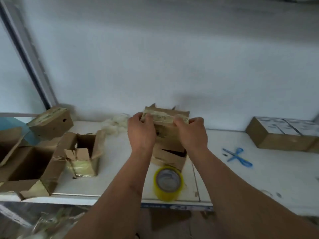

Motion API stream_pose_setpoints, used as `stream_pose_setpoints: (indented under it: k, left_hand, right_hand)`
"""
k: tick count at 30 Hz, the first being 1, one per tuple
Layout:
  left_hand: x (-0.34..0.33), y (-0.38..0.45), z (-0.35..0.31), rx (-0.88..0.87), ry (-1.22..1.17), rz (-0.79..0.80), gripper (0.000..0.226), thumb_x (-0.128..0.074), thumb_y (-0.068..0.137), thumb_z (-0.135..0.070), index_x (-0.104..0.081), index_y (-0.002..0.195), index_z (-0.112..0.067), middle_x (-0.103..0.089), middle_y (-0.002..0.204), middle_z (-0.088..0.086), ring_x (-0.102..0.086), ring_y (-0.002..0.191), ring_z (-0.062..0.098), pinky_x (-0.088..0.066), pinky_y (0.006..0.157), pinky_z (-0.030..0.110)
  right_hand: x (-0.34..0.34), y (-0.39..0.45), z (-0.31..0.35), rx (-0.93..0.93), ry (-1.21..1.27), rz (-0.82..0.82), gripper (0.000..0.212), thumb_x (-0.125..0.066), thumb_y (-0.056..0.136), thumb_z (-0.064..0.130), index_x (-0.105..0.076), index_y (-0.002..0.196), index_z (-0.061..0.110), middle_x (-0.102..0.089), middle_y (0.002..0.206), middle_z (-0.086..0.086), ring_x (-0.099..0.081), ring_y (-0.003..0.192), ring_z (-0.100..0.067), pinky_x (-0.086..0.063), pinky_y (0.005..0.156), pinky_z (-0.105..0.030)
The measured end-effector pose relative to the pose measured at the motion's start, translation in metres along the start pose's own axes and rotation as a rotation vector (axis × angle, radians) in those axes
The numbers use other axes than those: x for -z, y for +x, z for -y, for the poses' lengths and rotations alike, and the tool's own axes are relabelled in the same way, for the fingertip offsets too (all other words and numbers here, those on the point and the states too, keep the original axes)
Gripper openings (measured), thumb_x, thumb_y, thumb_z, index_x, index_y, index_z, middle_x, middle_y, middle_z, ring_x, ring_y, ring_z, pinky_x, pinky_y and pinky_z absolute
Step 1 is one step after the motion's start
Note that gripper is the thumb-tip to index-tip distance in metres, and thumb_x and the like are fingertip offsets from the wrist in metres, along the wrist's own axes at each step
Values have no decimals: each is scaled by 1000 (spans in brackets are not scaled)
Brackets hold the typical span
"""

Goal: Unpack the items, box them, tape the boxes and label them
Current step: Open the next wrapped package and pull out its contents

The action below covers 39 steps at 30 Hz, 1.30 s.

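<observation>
On the white table (259, 178), against the wall, a brown cardboard box (165, 128) stands on another box, its top sealed with glossy yellowish tape. The left hand (140, 131) and right hand (192, 133) grip its top corners, fingers curled over the edge. A yellow tape roll (168, 183) sits just in front; blue scissors (238, 156) lie to the right.

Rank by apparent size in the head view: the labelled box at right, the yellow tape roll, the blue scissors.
1. Labelled box, largest.
2. Yellow tape roll.
3. Blue scissors, though similar in span to the nearer roll, so unsure.
</observation>
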<state>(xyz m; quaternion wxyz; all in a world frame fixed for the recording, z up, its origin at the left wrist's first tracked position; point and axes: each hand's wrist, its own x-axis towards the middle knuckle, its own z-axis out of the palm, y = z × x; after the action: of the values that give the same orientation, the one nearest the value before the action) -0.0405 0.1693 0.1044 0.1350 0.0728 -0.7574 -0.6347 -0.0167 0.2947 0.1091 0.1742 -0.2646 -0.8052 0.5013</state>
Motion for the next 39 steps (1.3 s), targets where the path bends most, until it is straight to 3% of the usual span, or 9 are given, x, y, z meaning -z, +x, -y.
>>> stream_pose_setpoints:
  k: [7, 10, 14, 23, 27, 29, 33, 36, 39]
  left_hand:
    - [-96, -91, 7, 1, 91, 406, 39, -45, 92, -47, -60, 121, -27, -58, 120, 0, -61, 100, 21, -54, 89, 46]
    - [-132, -111, 25, 42, 153, 535, 30, -51, 96, -41, -58, 122, -27, -57, 120, -1, -58, 99, 17, -53, 90, 43]
    - [-160, -122, 46, 86, 242, 626, 38, -52, 94, -49, -58, 124, -26, -59, 115, -1, -57, 96, 14, -52, 86, 36]
    - [-174, -105, 73, 160, 294, 596, 24, -55, 96, -39, -54, 110, -20, -56, 92, -3, -55, 85, 13, -51, 75, 35]
    - [-169, -93, 76, 101, 397, 609, 26, -57, 95, -42, -50, 113, -23, -52, 92, -9, -51, 83, 7, -43, 67, 30]
    - [-168, -88, 77, 97, 420, 616, 29, -59, 94, -43, -51, 113, -24, -51, 94, -10, -50, 83, 5, -42, 68, 30]
    - [-171, -85, 76, 81, 465, 599, 33, -63, 91, -45, -53, 113, -21, -55, 100, -5, -53, 86, 9, -43, 67, 32]
    - [-173, -85, 77, 84, 486, 587, 31, -64, 91, -44, -52, 108, -20, -55, 99, -3, -53, 86, 11, -46, 72, 34]
    - [-171, -85, 77, 85, 517, 564, 27, -63, 91, -43, -52, 101, -20, -56, 96, -2, -53, 85, 12, -47, 72, 35]
  right_hand:
    - [104, -30, -112, -178, 19, -65, 85, -56, 81, 51, -13, 152, 36, -44, 141, -2, -53, 118, -30, -46, 97, -44]
    - [124, -35, -158, -257, 0, -62, 87, -52, 60, 67, -35, 139, 32, -50, 131, -2, -59, 107, -25, -54, 88, -51]
    - [137, -32, -190, -307, -37, -46, 65, -59, 68, 65, -46, 120, 28, -54, 112, 0, -60, 94, -20, -56, 83, -47]
    - [131, 10, -220, -149, -75, 64, 61, -68, 83, 50, -44, 135, 29, -49, 123, 4, -53, 105, -12, -47, 91, -33]
    - [130, 20, -222, -146, 5, 81, 68, -59, 81, 64, -41, 139, 34, -53, 127, 8, -59, 110, -19, -50, 97, -44]
    - [136, 27, -226, -217, 36, 36, 61, -43, 82, 74, -51, 126, 32, -62, 116, 7, -65, 100, -23, -53, 91, -50]
    - [159, 37, -238, -248, -140, -57, 41, -34, 101, 52, -58, 92, 19, -66, 99, -2, -62, 85, -18, -47, 80, -36]
    - [167, 46, -251, -196, -386, 44, 29, -44, 101, 40, -63, 109, 20, -65, 114, -1, -56, 95, -14, -40, 80, -28]
    - [169, 50, -262, -192, -567, 161, 39, -53, 98, 40, -55, 134, 25, -54, 135, 0, -45, 124, -22, -41, 100, -36]
